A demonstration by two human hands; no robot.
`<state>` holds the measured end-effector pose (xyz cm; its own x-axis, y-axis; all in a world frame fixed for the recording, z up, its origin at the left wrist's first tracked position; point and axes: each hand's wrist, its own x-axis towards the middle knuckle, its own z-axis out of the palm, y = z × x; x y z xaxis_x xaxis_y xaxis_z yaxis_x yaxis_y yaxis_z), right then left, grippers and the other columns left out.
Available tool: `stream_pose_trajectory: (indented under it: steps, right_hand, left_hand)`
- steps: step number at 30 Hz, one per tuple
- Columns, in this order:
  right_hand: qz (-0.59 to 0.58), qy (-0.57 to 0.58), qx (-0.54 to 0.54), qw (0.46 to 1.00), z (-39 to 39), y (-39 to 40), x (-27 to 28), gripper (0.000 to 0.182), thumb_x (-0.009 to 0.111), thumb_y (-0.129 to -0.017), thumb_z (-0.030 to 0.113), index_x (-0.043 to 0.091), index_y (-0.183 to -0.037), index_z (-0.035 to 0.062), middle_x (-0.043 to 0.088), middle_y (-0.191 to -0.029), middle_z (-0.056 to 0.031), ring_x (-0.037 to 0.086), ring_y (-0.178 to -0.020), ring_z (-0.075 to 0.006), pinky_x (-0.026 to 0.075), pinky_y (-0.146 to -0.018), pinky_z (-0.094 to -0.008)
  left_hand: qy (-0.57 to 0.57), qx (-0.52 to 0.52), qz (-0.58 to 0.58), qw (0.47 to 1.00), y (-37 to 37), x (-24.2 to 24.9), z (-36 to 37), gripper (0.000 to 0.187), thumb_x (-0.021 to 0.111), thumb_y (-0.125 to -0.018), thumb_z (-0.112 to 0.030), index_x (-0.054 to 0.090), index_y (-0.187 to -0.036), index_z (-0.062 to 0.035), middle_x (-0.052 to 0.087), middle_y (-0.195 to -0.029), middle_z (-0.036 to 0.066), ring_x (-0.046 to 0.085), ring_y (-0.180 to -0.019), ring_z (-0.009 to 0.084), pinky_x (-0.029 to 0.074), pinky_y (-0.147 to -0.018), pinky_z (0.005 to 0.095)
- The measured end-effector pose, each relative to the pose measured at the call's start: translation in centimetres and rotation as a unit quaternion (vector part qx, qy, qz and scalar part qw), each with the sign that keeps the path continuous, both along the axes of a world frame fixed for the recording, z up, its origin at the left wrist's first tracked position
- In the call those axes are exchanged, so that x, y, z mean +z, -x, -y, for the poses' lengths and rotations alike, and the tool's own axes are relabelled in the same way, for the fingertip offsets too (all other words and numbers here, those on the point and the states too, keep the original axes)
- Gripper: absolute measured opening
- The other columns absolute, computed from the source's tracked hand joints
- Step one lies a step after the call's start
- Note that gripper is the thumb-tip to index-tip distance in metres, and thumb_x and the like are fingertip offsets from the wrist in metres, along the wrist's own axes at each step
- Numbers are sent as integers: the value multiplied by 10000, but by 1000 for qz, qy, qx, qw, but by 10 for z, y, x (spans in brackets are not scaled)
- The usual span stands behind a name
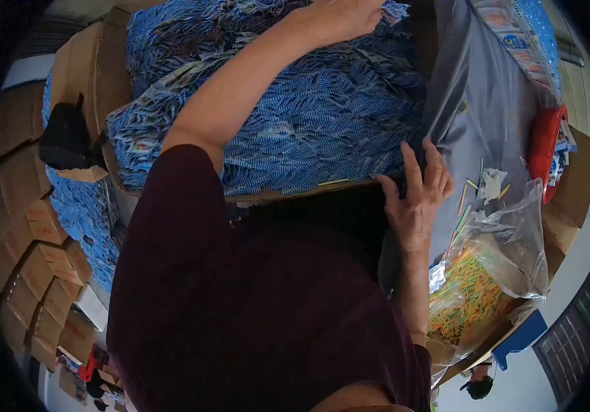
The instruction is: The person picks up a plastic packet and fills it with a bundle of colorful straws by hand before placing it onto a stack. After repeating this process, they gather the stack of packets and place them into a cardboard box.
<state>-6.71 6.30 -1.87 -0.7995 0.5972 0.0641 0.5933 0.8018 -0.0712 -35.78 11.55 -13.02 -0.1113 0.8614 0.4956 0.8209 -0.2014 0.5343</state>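
A cardboard box in front of me is packed with blue sachets (315, 130) with serrated edges, lying in dense overlapping rows. My left hand (343, 20) reaches across to the far right of the box, partly cut off by the top of the view. Its fingers are closed on a small blue-and-white sachet (396, 10). At the box's near right corner, my right hand (420, 192) rests with fingers apart on the edge of a grey cloth (480, 89), holding nothing. Thin coloured sticks and a torn white scrap (492, 184) lie on the cloth.
A clear plastic bag (515, 240) of orange, yellow and green sticks (473, 292) stands at lower right. Beyond it are a red container (548, 154) and a strip of packets (515, 41). A black pouch (67, 137) hangs at left, near stacked cartons (23, 185).
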Motion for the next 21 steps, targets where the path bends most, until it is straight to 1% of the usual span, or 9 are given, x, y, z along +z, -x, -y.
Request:
stream_pose_trajectory:
  steps: [4, 5, 7, 9, 11, 12, 14, 17, 21]
  right_hand:
    - [-3, 8, -3, 1000, -1, 0, 1, 551, 790, -741, 241, 619, -1251, 122, 503, -1397, -128, 467, -1266, -303, 303, -1018, -457]
    - [1, 7, -6, 1000, -3, 0, 1, 551, 790, -741, 241, 619, -1251, 122, 503, -1397, -128, 467, -1266, -303, 303, -1018, -457]
    - [-26, 12, -13, 1000, -2, 1, -1, 513, 795, -736, 234, 644, -1213, 119, 543, -1361, -109, 490, -1250, -283, 307, -1015, -444]
    - [-28, 16, -19, 999, 0, 1, 0, 501, 796, -735, 227, 652, -1201, 116, 562, -1339, -93, 499, -1242, -274, 309, -1015, -438]
    - [-36, 13, -17, 999, -3, 2, -1, 489, 797, -733, 221, 659, -1189, 112, 581, -1317, -78, 509, -1234, -265, 311, -1014, -432]
    - [-31, 11, -11, 999, -3, 1, -1, 481, 795, -732, 215, 662, -1181, 109, 598, -1289, -65, 510, -1235, -261, 310, -1012, -432]
    - [-27, 9, -10, 1000, -2, -1, -2, 473, 794, -731, 208, 664, -1174, 105, 616, -1262, -52, 511, -1237, -257, 310, -1011, -431]
    - [-49, 9, -8, 999, -3, 0, -3, 448, 791, -725, 188, 673, -1148, 100, 648, -1193, -41, 514, -1237, -256, 308, -1010, -428]
    - [-49, -1, -1, 999, -1, -1, -1, 420, 793, -721, 161, 683, -1121, 97, 664, -1161, -43, 508, -1251, -267, 309, -1019, -432]
  left_hand:
    - [172, 5, -112, 979, 7, -76, -46, 290, 705, -752, -112, 701, -1031, -33, 681, -988, 182, 671, -945, 352, 566, -782, 435]
    - [171, 2, -109, 979, 0, -88, -48, 290, 705, -752, -112, 701, -1031, -33, 681, -988, 182, 671, -945, 352, 566, -782, 435]
    - [204, -22, -71, 976, -13, -91, -34, 293, 701, -744, -112, 725, -1030, -52, 688, -1060, 203, 661, -1004, 377, 561, -852, 463]
    - [166, -39, -45, 984, -11, -89, -27, 254, 684, -753, -120, 737, -993, -59, 690, -1052, 204, 662, -988, 385, 551, -856, 497]
    - [248, -58, -39, 966, -10, -81, -28, 347, 643, -804, -76, 686, -1145, -28, 657, -1117, 203, 628, -1044, 384, 516, -920, 495]
    - [247, -61, -41, 966, -10, -80, -28, 347, 643, -804, -76, 686, -1145, -28, 657, -1117, 203, 628, -1044, 384, 516, -920, 495]
    - [228, -75, -56, 969, -12, -76, -27, 259, 652, -777, -160, 731, -1001, -56, 688, -1047, 208, 660, -989, 392, 550, -848, 492]
    - [236, -59, -49, 969, -17, -98, -36, 247, 649, -774, -181, 727, -959, -38, 679, -1052, 226, 657, -995, 395, 549, -840, 491]
    - [222, -82, -64, 970, -12, -82, -45, 263, 658, -776, -219, 723, -949, -32, 679, -1040, 231, 650, -1005, 407, 545, -849, 494]
